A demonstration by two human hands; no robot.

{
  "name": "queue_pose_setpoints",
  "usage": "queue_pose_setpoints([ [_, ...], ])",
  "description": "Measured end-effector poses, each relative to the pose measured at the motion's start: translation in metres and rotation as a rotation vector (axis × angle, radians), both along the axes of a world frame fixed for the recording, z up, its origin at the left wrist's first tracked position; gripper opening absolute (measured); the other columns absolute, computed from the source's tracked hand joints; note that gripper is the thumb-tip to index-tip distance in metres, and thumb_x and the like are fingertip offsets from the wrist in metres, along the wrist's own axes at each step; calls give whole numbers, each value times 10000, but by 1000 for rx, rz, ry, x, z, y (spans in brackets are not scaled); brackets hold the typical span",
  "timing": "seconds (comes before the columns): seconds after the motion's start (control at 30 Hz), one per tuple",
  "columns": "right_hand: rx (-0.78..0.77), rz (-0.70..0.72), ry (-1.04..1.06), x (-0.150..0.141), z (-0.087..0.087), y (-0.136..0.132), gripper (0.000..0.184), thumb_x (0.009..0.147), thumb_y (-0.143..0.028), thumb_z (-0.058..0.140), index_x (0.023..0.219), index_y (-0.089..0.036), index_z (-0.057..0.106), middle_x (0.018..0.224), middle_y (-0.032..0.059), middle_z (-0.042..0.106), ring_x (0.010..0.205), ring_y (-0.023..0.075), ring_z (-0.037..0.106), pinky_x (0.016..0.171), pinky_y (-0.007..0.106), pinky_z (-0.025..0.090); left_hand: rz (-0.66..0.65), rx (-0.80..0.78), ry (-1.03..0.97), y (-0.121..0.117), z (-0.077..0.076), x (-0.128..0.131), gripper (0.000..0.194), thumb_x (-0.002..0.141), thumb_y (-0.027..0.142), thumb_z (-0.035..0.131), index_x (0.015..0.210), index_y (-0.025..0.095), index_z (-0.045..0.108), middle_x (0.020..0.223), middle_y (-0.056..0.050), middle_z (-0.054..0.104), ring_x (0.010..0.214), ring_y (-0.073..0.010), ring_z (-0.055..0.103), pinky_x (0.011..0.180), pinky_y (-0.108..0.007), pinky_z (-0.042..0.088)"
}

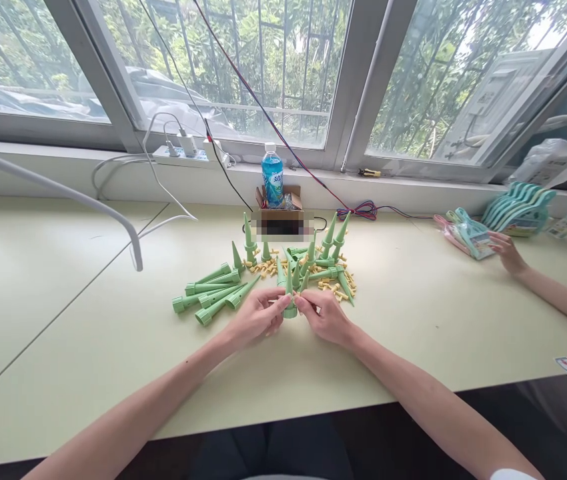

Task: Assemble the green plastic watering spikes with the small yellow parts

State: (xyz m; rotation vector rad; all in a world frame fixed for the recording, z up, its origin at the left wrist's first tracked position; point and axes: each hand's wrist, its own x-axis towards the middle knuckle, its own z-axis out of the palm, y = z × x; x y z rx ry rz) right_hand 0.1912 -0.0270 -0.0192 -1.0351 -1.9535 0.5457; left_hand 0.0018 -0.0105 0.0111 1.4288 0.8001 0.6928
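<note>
A green plastic plant-watering spike stands point up in front of me, its wide ribbed cap at the bottom. My left hand is closed on it from the left, thumb along its side. From the right, the fingertips of my right hand pinch together against the spike; what they hold is too small and covered to tell. Just beyond my hands, more green spikes stand upright or lie in a pile among small yellow T-shaped pieces. Several green spikes lie on the table left of my left hand.
Behind the pile, a blue bottle stands by a small cardboard box. A white cable arm reaches in from the left. To the right, another person's hand touches pastel plastic items near a stack of teal ones.
</note>
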Motion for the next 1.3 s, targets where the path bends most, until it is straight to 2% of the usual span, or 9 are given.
queue_pose_setpoints([
  [0.17, 31, 8, -20, 0, -1, 1, 478, 1035, -448, 366, 624, -204, 392, 552, -21, 426, 515, 116, 368, 525, 262, 289, -11, -57, -64, 2, 0, -1, 461, 787, 588, 717, 875, 155, 587, 647, 41, 522, 400, -47, 428, 381, -189, 315],
  [0.33, 100, 38, -48, 1, -2, 1, 442, 1029, -387, 392, 626, -218, 323, 542, -40, 354, 492, 113, 298, 514, 266, 259, -16, -123, -72, 5, -6, -4, 449, 804, 580, 707, 898, 171, 544, 709, 27, 564, 409, -34, 406, 377, -178, 284],
  [0.63, 128, 33, -78, -1, -2, 0, 427, 1024, -362, 396, 637, -223, 284, 535, -47, 337, 478, 108, 298, 502, 265, 244, 10, -160, -40, 8, -4, -4, 515, 748, 581, 756, 964, 162, 548, 697, 27, 570, 433, -54, 445, 388, -185, 333],
  [0.77, 104, 3, -68, -3, -5, 1, 433, 1029, -393, 375, 646, -224, 267, 540, -48, 328, 480, 109, 271, 500, 266, 234, 8, -54, -29, 6, 0, -3, 467, 784, 577, 721, 918, 161, 556, 665, 38, 534, 423, -54, 442, 381, -185, 346],
  [0.97, 26, -66, 15, -6, -5, 1, 472, 1041, -447, 330, 631, -219, 276, 533, -48, 309, 486, 108, 267, 495, 268, 233, 97, 230, 22, 0, 0, -1, 357, 870, 509, 652, 823, 170, 552, 546, 65, 396, 449, -62, 373, 418, -188, 323],
  [1.17, -40, -58, 69, -11, 2, -1, 489, 1042, -464, 300, 621, -218, 262, 527, -45, 280, 483, 106, 275, 499, 274, 231, 176, 516, 108, 2, -5, 0, 300, 882, 421, 636, 736, 171, 557, 640, 22, 447, 507, -82, 438, 473, -212, 391],
  [1.23, -61, -45, 82, -11, 2, -2, 484, 1043, -454, 300, 622, -216, 284, 530, -41, 308, 487, 107, 297, 506, 273, 243, 185, 531, 109, 2, -6, 1, 293, 882, 410, 637, 731, 170, 563, 647, 18, 453, 510, -82, 440, 476, -212, 393],
  [1.3, -71, -34, 92, -9, 1, -2, 467, 1043, -441, 314, 635, -215, 309, 542, -39, 335, 496, 109, 318, 512, 268, 255, 164, 451, 76, 1, -5, 1, 289, 881, 423, 644, 760, 170, 573, 614, 30, 443, 488, -76, 420, 459, -206, 379],
])
